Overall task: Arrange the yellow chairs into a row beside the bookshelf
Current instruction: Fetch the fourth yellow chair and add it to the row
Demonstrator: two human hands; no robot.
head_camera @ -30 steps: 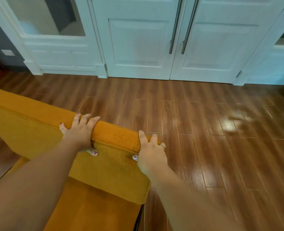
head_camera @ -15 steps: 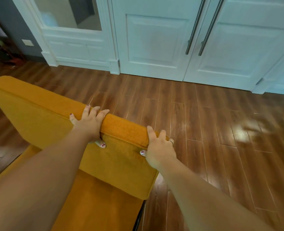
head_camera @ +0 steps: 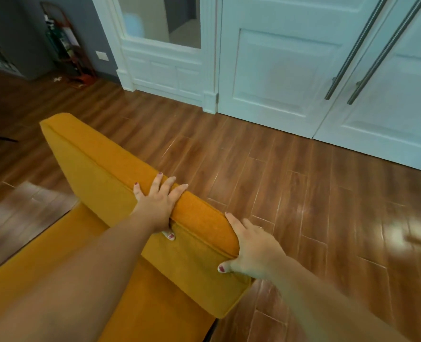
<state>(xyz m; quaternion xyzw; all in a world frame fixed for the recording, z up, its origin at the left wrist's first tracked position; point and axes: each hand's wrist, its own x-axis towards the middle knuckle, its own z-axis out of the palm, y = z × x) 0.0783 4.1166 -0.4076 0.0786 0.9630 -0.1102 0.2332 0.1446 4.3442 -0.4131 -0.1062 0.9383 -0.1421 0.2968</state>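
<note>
One yellow chair [head_camera: 120, 193] in transit on the wood floor [head_camera: 303, 193], near the white double doors [head_camera: 303, 70]; no bookshelf identifiable.

Count: one chair, two hands. Left hand [head_camera: 158, 206] is curled over the backrest top edge, thumb pressed on the front face. Right hand [head_camera: 251, 248] wraps the backrest's right corner, fingers closed around it. Risk: both grips sit right of centre, so the chair may swing and strike the doors or scrape the floor.

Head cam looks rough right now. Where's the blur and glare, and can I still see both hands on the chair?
Head view: motion blur smears the floor at left and both forearms; glare patch on the boards at right; wide-angle bends the doors. Left hand and right hand stay sharp enough, each gripping the chair backrest top.
</note>
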